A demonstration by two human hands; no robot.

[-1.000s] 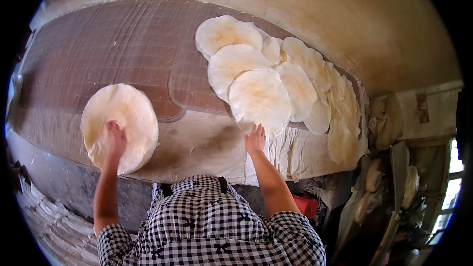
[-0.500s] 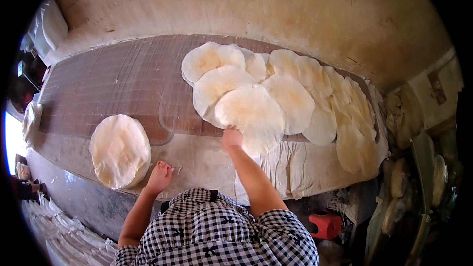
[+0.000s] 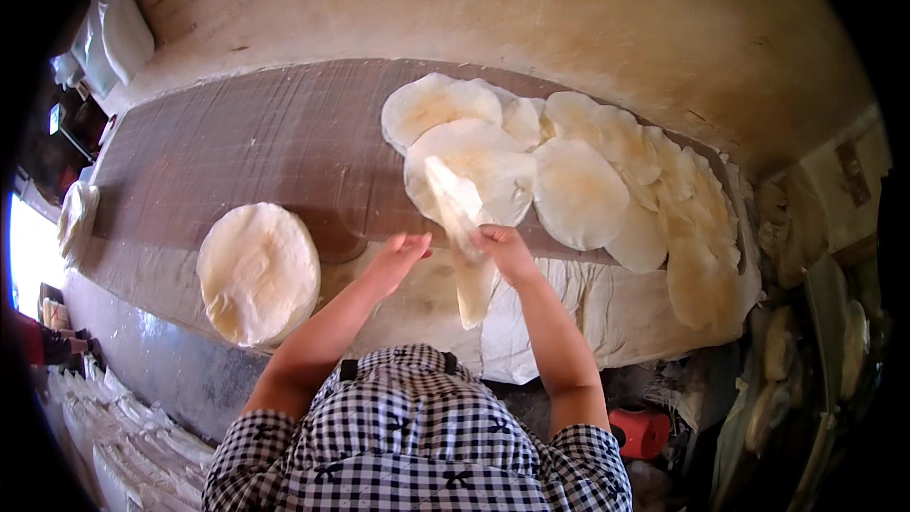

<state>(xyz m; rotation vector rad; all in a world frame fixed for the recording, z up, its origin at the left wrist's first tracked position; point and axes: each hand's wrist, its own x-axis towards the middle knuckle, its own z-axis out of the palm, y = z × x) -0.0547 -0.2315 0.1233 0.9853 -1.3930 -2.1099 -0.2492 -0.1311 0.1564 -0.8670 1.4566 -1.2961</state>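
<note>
My right hand [image 3: 505, 251] is closed on the edge of a thin round flatbread sheet [image 3: 458, 199], which hangs lifted and folded narrow, blurred by motion. Just left of it, my left hand [image 3: 400, 260] holds nothing; its fingers are partly curled with the thumb apart. Behind the lifted sheet lie more pale flatbread sheets [image 3: 471, 154], overlapping on the brown mat, some browned in the middle. One flatbread sheet [image 3: 580, 192] lies to the right of my right hand. A thick round stack of flatbread sheets [image 3: 256, 275] sits to the left of my left hand.
The brown mat [image 3: 218, 142] covers the far part of the table, with pale cloth [image 3: 607, 313] along its near right edge. Crowded yellowish sheets [image 3: 697, 228] lie at the right end. A red plastic object [image 3: 643, 433] stands below the table. The wall rises behind.
The front flatbread sheet has been lifted off the others by my right hand and now hangs folded. My left hand has moved up and right, from beside the stack toward the sheet.
</note>
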